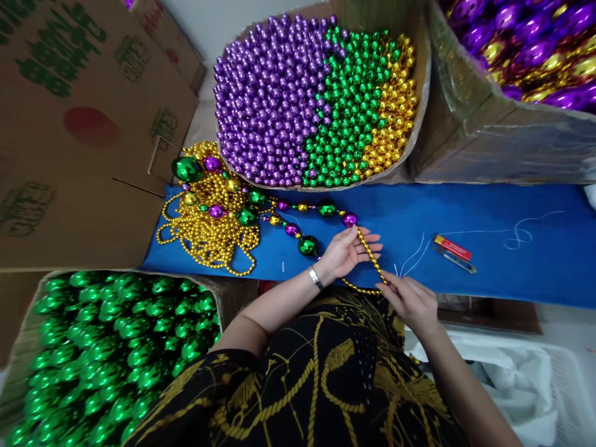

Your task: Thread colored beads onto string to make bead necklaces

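Note:
A bead necklace with green, purple and gold beads runs across the blue cloth [512,267], ending in a gold bead strand [371,254] between my hands. My left hand [347,251] has its thumb on the strand just below a purple bead [349,219], its other fingers stretched out beneath. Lower and to the right, my right hand [412,301] pinches the same strand between thumb and fingertips. White thread [414,254] shows beside the right hand. A red and yellow lighter [452,247] lies just beyond it, next to a slim metal tool [456,261].
Gold bead strands [209,230] lie heaped at the left. Behind stands a box [421,133] of purple, green and gold beads. Another beaded box [507,143] is at the right. A cardboard box [93,174] rises at left, above a box of green beads [130,354].

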Demonstrator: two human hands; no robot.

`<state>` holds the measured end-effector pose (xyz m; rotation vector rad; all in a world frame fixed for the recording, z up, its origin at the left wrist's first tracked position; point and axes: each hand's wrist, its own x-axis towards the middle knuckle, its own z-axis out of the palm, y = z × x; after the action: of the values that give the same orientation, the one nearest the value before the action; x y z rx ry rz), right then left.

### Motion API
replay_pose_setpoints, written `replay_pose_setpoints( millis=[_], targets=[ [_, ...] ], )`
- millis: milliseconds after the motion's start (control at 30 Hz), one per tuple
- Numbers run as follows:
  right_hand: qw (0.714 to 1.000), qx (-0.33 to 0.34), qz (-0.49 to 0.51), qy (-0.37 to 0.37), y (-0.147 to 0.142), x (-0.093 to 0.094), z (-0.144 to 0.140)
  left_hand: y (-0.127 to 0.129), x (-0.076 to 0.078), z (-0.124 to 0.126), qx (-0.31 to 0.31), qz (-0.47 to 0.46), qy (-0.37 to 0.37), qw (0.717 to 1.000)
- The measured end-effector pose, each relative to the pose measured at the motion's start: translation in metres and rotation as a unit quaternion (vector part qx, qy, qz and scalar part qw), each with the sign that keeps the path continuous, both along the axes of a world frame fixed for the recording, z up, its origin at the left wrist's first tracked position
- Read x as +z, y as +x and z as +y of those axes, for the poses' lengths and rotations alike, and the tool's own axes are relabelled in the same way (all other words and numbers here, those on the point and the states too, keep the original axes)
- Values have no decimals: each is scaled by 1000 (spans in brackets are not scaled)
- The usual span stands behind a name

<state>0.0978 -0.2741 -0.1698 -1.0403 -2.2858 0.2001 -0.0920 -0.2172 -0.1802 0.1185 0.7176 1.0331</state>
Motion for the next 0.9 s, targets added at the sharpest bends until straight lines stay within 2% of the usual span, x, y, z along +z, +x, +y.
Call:
replay_pose_setpoints(
  millis=[200,433,533,633,767,900],
  targets=[
    [999,23,19,38,-11,-1,3,-2,4,1,15,9,-10,1000],
    [997,-65,2,42,-14,-33,4,-2,10,2,30,-33,-50,998],
    [999,-27,18,42,-14,-35,8,-1,13,2,38,-54,-70,995],
    [997,17,18,69,-17,-31,12,0,14,1,45,-54,-49,996],
    [996,25,18,78,-21,-35,18,0,19,1,51,-38,-14,998],
    [997,45,38,47,-26,-40,21,-2,26,1,53,6,21,998]
  ],
)
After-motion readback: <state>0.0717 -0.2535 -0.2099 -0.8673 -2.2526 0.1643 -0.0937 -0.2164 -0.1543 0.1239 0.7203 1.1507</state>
